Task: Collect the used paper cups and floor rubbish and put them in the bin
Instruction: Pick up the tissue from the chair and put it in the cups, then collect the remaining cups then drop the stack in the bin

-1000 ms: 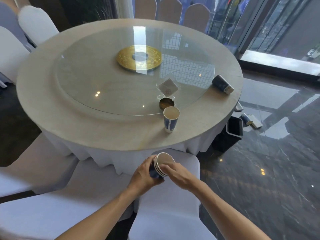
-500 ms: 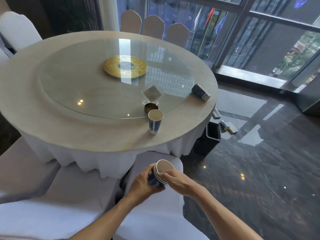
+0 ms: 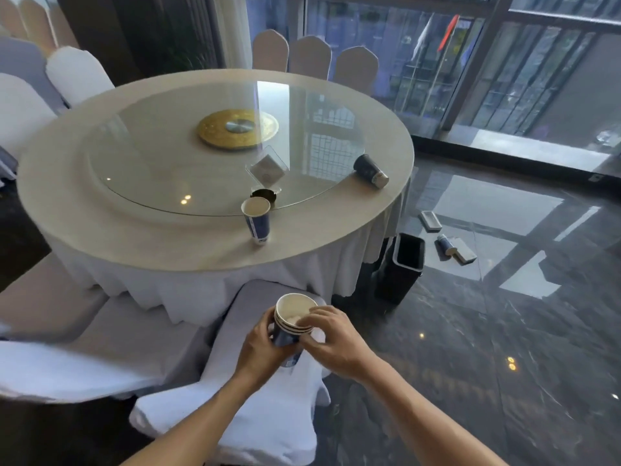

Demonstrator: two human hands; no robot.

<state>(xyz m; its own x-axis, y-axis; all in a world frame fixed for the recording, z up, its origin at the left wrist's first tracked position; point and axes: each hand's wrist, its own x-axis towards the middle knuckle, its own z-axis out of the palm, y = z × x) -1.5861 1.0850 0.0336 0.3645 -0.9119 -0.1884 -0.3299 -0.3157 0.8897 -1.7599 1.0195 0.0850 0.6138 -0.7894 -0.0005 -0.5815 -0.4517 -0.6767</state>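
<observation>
A nested stack of blue-and-white paper cups (image 3: pixel 291 314) is held low in front of me above a covered chair. My left hand (image 3: pixel 260 344) wraps its body. My right hand (image 3: pixel 332 338) rests on the rims with its fingers closed on them. On the round table (image 3: pixel 141 243) one cup (image 3: pixel 257 219) stands upright near the front edge. Another cup (image 3: pixel 370 170) lies on its side at the right edge. A black bin (image 3: pixel 401 269) stands on the floor by the tablecloth. Beyond it lie a fallen cup (image 3: pixel 445 244) and two flat boxes (image 3: pixel 464 251) (image 3: pixel 430 219).
A glass turntable (image 3: pixel 161 163) with a gold centre disc (image 3: pixel 237 128) covers the table's middle; a clear card stand (image 3: pixel 267 169) and a small dark ashtray (image 3: pixel 264 195) sit on it. White-covered chairs (image 3: pixel 265 432) ring the table. Dark glossy floor (image 3: pixel 504 364) stretches right toward glass walls.
The view has swung left and pulled back, so the table and bin sit further right and lower. Both hands keep the cup stack in the same grip.
</observation>
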